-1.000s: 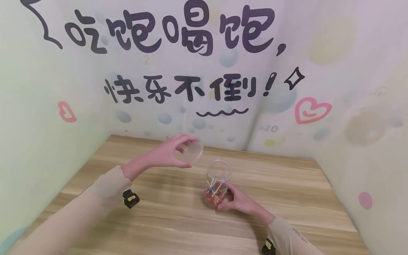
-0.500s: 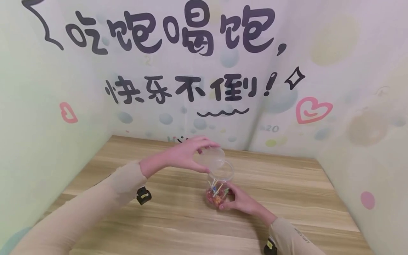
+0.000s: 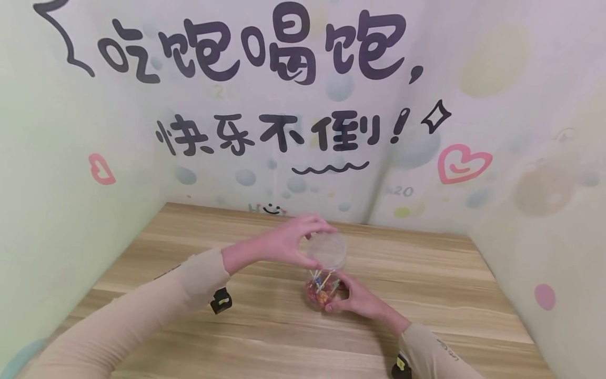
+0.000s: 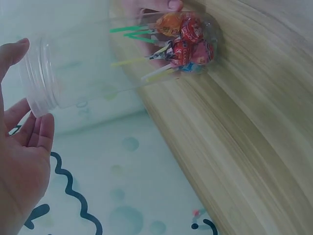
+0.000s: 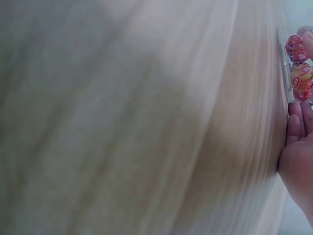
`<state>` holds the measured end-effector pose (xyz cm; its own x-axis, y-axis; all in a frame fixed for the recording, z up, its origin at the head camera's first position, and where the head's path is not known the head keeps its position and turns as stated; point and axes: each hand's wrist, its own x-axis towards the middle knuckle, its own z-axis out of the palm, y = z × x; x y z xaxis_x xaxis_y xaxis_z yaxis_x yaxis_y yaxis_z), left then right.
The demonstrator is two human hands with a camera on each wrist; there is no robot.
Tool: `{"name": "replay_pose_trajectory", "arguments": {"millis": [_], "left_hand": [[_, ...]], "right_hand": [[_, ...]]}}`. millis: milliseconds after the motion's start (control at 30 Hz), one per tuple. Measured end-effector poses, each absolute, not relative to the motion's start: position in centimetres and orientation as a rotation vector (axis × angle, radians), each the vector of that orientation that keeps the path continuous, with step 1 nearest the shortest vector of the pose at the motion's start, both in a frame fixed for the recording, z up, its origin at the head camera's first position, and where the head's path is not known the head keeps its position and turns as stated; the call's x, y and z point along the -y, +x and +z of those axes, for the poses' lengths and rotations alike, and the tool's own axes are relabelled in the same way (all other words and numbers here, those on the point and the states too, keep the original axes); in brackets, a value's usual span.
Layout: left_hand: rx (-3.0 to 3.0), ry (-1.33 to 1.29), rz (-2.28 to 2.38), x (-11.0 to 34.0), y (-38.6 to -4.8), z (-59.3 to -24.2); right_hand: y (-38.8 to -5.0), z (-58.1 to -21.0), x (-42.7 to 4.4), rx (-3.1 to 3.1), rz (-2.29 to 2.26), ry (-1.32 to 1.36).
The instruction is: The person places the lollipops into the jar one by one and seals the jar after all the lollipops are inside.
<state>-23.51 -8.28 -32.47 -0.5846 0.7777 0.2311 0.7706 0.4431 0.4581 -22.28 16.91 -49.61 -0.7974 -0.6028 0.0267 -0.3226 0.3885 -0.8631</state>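
A clear plastic jar (image 4: 83,73) stands upright on the wooden table. Wrapped lollipops (image 4: 183,41) lie in its bottom, sticks pointing up. My left hand (image 3: 289,243) grips a round translucent lid (image 3: 329,249) by its edge, thumb and fingers on opposite sides. The lid sits at the jar's mouth; whether its threads are engaged cannot be told. My right hand (image 3: 357,299) holds the jar low down, fingers and thumb curled round its wall. In the right wrist view, several red and orange lollipops (image 5: 302,78) show through the plastic beside that hand.
The wood-grain table (image 3: 246,331) meets a pale printed wall (image 3: 236,95) at the back, with more walls at left and right. Black camera mounts hang at both wrists, one being the left mount (image 3: 221,300).
My left hand has carried the lid rightward and slightly down, from beside the jar onto its mouth. The right hand has kept its grip on the jar, which has stayed in place.
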Motion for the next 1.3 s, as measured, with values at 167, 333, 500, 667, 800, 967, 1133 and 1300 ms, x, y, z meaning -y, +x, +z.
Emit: {"name": "replay_pose_trajectory", "arguments": {"millis": [167, 333, 500, 667, 800, 967, 1133, 1300], "left_hand": [[-2.672, 1.417, 0.865, 8.1, -23.6, -33.1], [-2.692, 1.4, 0.888, 7.9, -23.6, -33.5], [-2.708, 1.37, 0.91, 7.7, -23.6, -33.8], [-2.72, 1.322, 0.98, 7.9, -23.4, -34.2], [-2.732, 1.283, 1.035, 7.7, -23.2, -34.5], [-2.738, 1.268, 1.07, 7.7, -23.0, -34.4], [-2.733, 1.268, 1.062, 7.7, -23.0, -34.5], [-2.73, 1.264, 1.098, 7.7, -22.9, -34.8]], "right_hand": [[-22.3, -49.6, -16.9, -2.368, -1.363, -0.785], [-22.2, -49.7, -17.0, -2.372, -1.354, -0.788], [-22.1, -49.6, -16.9, -2.364, -1.372, -0.758], [-22.1, -49.7, -16.7, -2.344, -1.384, -0.763], [-22.2, -49.9, -16.8, -2.328, -1.404, -0.755], [-22.2, -49.8, -16.7, -2.334, -1.4, -0.748], [-22.0, -49.7, -16.6, -2.343, -1.394, -0.737], [-22.1, -49.6, -16.7, -2.339, -1.396, -0.738]]}}
